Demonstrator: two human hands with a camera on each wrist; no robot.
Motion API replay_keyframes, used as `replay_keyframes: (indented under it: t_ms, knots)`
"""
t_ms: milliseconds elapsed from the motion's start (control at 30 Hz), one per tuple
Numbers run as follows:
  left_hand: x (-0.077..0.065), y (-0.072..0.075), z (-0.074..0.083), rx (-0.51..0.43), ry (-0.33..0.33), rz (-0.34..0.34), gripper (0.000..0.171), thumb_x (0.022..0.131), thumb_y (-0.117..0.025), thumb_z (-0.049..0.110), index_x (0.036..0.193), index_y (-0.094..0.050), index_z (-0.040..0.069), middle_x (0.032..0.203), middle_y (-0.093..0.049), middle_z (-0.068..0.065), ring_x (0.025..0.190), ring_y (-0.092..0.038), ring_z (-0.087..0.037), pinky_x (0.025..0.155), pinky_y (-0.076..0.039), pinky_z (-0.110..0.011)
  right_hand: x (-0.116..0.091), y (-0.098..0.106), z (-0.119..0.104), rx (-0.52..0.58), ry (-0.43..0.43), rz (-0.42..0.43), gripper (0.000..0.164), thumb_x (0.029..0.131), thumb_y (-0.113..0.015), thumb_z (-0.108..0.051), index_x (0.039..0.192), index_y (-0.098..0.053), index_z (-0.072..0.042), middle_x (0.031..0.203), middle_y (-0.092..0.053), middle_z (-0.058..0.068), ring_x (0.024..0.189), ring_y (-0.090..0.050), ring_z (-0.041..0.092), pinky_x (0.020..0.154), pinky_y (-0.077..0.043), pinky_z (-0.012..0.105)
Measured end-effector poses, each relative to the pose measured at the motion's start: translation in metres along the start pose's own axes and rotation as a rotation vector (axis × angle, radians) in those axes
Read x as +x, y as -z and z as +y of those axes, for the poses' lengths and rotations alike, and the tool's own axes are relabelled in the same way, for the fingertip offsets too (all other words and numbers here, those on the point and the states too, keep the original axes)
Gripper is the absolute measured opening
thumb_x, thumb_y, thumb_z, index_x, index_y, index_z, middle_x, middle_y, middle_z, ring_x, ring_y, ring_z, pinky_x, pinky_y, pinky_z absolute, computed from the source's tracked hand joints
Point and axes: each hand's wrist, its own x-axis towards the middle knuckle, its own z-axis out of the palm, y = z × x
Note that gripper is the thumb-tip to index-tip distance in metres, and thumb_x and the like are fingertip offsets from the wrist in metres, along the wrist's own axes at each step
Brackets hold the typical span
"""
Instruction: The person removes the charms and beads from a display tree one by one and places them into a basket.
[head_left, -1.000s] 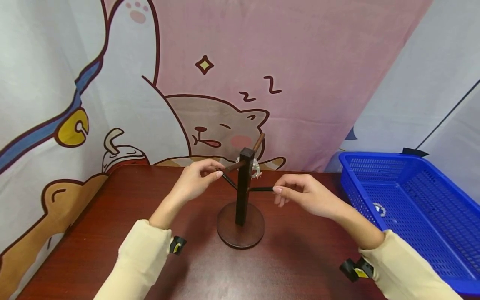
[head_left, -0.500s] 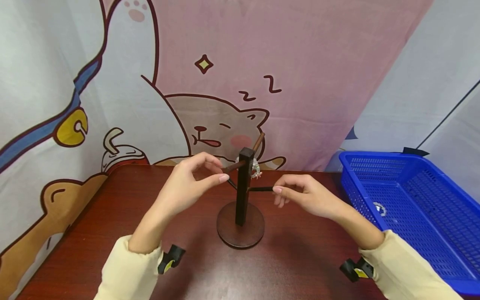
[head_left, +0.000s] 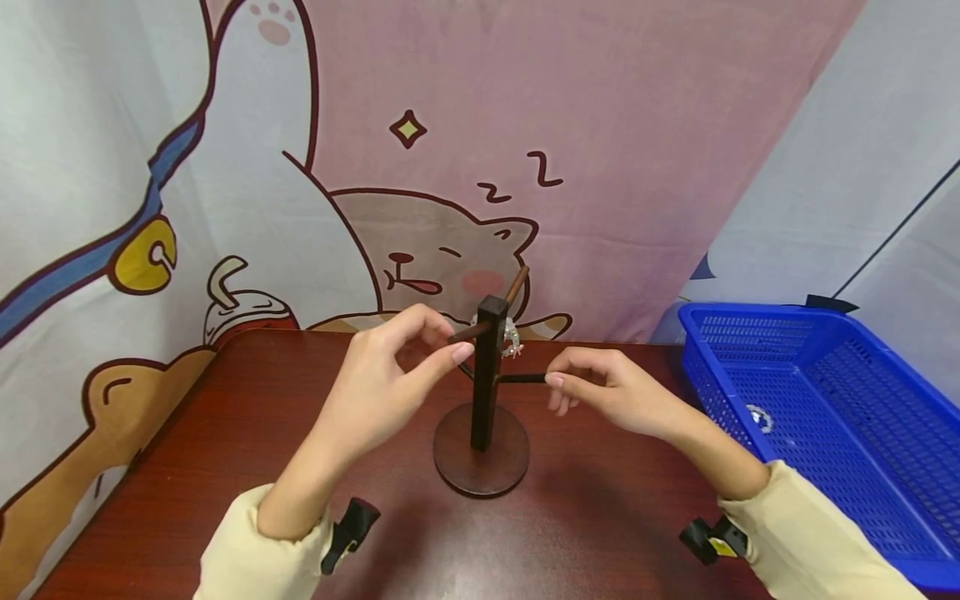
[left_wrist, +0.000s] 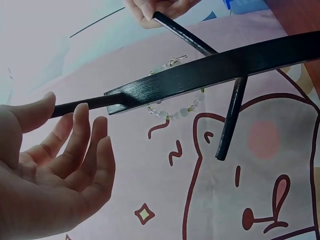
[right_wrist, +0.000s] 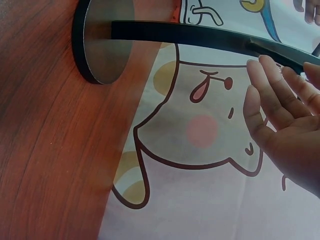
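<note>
A dark wooden stand, with an upright post (head_left: pixel 487 392) on a round base (head_left: pixel 465 467), has several pegs sticking out. My left hand (head_left: pixel 390 375) pinches the tip of the upper front peg (head_left: pixel 469 332) between thumb and forefinger; in the left wrist view the other fingers (left_wrist: pixel 82 135) are loosely bent below that peg (left_wrist: pixel 87 105). My right hand (head_left: pixel 600 387) pinches the end of the lower right peg (head_left: pixel 521 378). On the upper back peg (head_left: pixel 517 283) hangs a clear beaded bracelet (head_left: pixel 513 337), partly hidden behind the post and seen as a ring (left_wrist: pixel 184 112) in the left wrist view.
At the right stands a blue plastic basket (head_left: pixel 693 367) with another clear beaded bracelet (head_left: pixel 760 418) inside. The stand rests on a reddish-brown table (head_left: pixel 285 417). A cartoon-printed cloth (head_left: pixel 622 167) hangs behind the table.
My left hand has left the tip of the lower left peg and come nearer, where it now pinches the upper front peg. The right hand keeps its place on the right peg.
</note>
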Motion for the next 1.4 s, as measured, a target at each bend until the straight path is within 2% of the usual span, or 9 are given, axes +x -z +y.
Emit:
replay_keyframes:
  t_ms: [133, 333, 567, 667, 800, 967, 1267, 1400]
  knots:
    - [0.0, 0.0, 0.001, 0.039, -0.027, 0.014, 0.01, 0.082, -0.069, 0.018, 0.088, -0.064, 0.011, 0.074, -0.062, 0.005, 0.057, -0.051, -0.007, 0.053, -0.042, -0.026, -0.001, 0.0, 0.0, 0.002, -0.002, 0.0, 0.011, 0.093, -0.049, -0.002, 0.09, -0.06, -0.005, 0.073, -0.063, 0.01, 0.067, -0.061, 0.02, 0.063, -0.05, 0.032]
    - [0.002, 0.004, -0.001, 0.059, -0.012, 0.005, 0.007, 0.084, -0.067, 0.018, 0.089, -0.066, 0.013, 0.073, -0.063, 0.006, 0.059, -0.048, -0.01, 0.054, -0.04, -0.027, -0.004, -0.002, -0.002, 0.014, 0.004, -0.011, 0.011, 0.092, -0.05, -0.001, 0.09, -0.06, -0.006, 0.073, -0.064, 0.003, 0.067, -0.061, 0.02, 0.063, -0.05, 0.031]
    - [0.012, 0.01, -0.007, 0.005, 0.05, -0.044, 0.007, 0.086, -0.064, 0.015, 0.09, -0.065, 0.01, 0.073, -0.064, 0.003, 0.065, -0.057, -0.011, 0.06, -0.045, -0.03, -0.005, -0.008, -0.008, 0.018, -0.005, -0.018, 0.011, 0.092, -0.051, -0.003, 0.089, -0.06, -0.008, 0.073, -0.063, 0.009, 0.068, -0.062, 0.019, 0.063, -0.05, 0.031]
    - [0.016, 0.011, -0.01, -0.017, 0.077, -0.061, 0.008, 0.087, -0.063, 0.014, 0.092, -0.065, 0.009, 0.072, -0.063, 0.001, 0.069, -0.058, -0.012, 0.063, -0.046, -0.032, -0.004, -0.011, -0.01, 0.016, -0.008, -0.019, 0.01, 0.092, -0.052, -0.004, 0.09, -0.06, -0.009, 0.073, -0.064, 0.006, 0.068, -0.062, 0.018, 0.064, -0.05, 0.031]
    - [0.022, 0.013, -0.015, -0.021, 0.093, -0.075, 0.011, 0.088, -0.061, 0.015, 0.094, -0.065, 0.007, 0.073, -0.064, 0.0, 0.068, -0.056, -0.014, 0.063, -0.043, -0.032, -0.003, -0.016, -0.012, 0.016, 0.015, -0.024, 0.01, 0.091, -0.053, -0.003, 0.089, -0.06, -0.01, 0.073, -0.064, 0.002, 0.068, -0.062, 0.017, 0.063, -0.05, 0.031]
    - [0.03, 0.015, -0.021, -0.028, 0.121, -0.099, 0.014, 0.09, -0.059, 0.016, 0.097, -0.065, 0.006, 0.076, -0.065, -0.005, 0.071, -0.059, -0.015, 0.063, -0.04, -0.033, -0.001, -0.023, -0.015, 0.039, 0.042, -0.034, 0.009, 0.091, -0.053, -0.001, 0.089, -0.059, -0.008, 0.073, -0.063, 0.004, 0.067, -0.061, 0.018, 0.062, -0.05, 0.03]
    - [0.043, 0.016, -0.026, -0.054, 0.169, -0.144, 0.013, 0.091, -0.058, 0.016, 0.097, -0.064, 0.007, 0.071, -0.062, -0.004, 0.073, -0.062, -0.016, 0.072, -0.047, -0.033, 0.003, -0.033, -0.016, 0.084, 0.028, -0.047, 0.003, 0.091, -0.054, -0.006, 0.089, -0.056, -0.005, 0.073, -0.062, 0.008, 0.065, -0.062, 0.02, 0.059, -0.05, 0.03]
    - [0.048, 0.014, -0.025, -0.042, 0.189, -0.163, 0.014, 0.092, -0.057, 0.018, 0.098, -0.064, 0.007, 0.072, -0.062, -0.005, 0.072, -0.061, -0.016, 0.07, -0.047, -0.032, 0.005, -0.037, -0.016, 0.114, 0.04, -0.052, 0.003, 0.091, -0.055, -0.004, 0.088, -0.055, -0.006, 0.073, -0.062, 0.008, 0.064, -0.061, 0.021, 0.058, -0.051, 0.032]
